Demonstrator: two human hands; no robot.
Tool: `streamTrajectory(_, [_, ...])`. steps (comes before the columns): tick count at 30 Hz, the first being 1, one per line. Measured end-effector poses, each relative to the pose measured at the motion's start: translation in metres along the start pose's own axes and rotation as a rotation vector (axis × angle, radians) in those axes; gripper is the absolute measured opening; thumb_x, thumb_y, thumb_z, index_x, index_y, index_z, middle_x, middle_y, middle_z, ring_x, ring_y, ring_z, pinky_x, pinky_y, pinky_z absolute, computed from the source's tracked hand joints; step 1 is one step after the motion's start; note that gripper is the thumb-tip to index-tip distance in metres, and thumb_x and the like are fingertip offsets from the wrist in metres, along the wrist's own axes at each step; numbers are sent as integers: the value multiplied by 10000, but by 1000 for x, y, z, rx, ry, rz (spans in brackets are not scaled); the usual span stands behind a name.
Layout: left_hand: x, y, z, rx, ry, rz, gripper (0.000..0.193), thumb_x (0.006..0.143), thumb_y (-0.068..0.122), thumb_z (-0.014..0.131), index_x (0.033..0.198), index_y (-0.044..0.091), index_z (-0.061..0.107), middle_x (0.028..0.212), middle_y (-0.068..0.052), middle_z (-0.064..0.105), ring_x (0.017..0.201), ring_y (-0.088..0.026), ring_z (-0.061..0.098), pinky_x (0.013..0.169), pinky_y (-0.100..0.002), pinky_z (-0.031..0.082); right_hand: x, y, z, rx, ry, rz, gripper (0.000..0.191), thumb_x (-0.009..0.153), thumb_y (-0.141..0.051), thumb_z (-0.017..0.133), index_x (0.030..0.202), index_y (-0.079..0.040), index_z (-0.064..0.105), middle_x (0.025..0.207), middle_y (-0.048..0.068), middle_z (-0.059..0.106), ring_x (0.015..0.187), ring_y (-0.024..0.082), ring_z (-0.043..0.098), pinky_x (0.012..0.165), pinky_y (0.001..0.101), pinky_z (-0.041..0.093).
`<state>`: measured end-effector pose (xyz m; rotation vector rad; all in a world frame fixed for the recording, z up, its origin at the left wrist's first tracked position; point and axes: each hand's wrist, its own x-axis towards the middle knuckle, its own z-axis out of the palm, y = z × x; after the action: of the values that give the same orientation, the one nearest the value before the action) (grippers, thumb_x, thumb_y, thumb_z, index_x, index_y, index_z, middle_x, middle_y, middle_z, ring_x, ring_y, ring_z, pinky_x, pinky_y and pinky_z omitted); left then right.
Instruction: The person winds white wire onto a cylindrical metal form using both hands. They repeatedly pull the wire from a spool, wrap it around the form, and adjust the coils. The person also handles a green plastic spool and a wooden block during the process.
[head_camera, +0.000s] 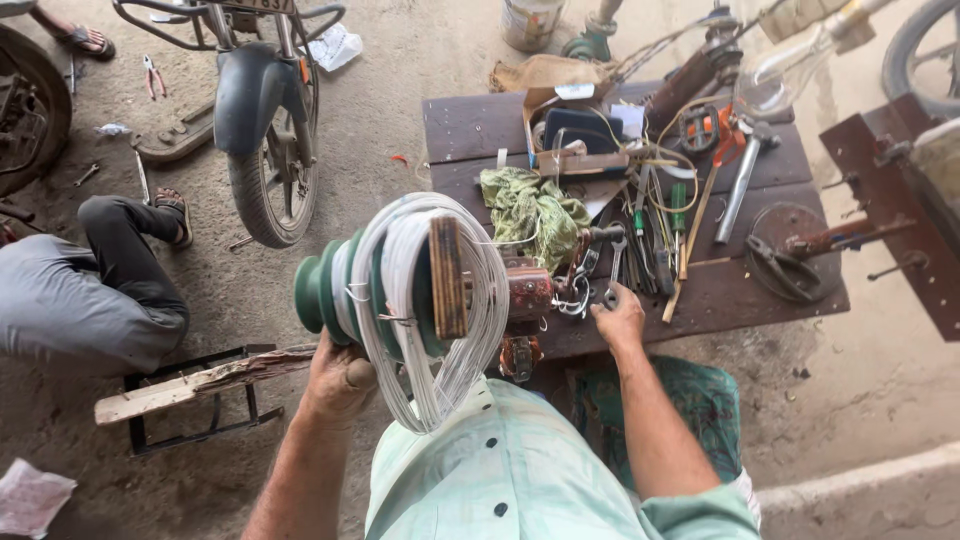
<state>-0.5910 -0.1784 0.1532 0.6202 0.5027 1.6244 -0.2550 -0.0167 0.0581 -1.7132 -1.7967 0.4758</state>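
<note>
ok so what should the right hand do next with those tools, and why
Probably close the right hand on the spanner it rests against: the left hand already steadies the green winding former with its wire coil, so only the right is free.

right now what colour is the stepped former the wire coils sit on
Green, a dark shade, on the stepped former in the left hand; head view.

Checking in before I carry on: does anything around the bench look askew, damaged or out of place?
The wooden plank lying across the black metal frame on the left is cracked and splintered along its edge, and sits tilted. Tools lie in a loose heap on the workbench, partly tangled with wire. Nothing looks spilled.
</note>
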Motion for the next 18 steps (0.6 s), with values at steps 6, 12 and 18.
streamTrajectory(6, [-2, -6, -13, 22, -10, -94, 738, 798, 324, 944, 1338, -55, 614, 1183, -126, 712, 1085, -194, 703, 947, -356, 606, -2, -33, -40, 382, 285, 116, 187, 1022, -231, 723, 1004, -46, 699, 869, 78, 701, 739, 177, 655, 656, 316, 556])
streamTrajectory(12, [-3, -8, -20, 45, -11, -158, 591, 821, 356, 903, 1228, -1, 666, 1112, -76, 728, 1040, -143, 692, 929, -312, 580, -58, -133, -80, 514, -163, -525, 304, 1073, -318, 622, 850, -123, 693, 877, 28, 748, 681, 84, 719, 572, 208, 603])
streamTrajectory(18, [-1, -12, -21, 34, -87, -205, 443, 943, 328, 819, 1186, -20, 692, 996, -61, 729, 890, -112, 668, 748, -282, 563, -98, -211, -76, 477, -624, -652, 566, 815, -422, 847, 1159, -5, 679, 1172, 181, 692, 1062, 281, 719, 865, 381, 605])
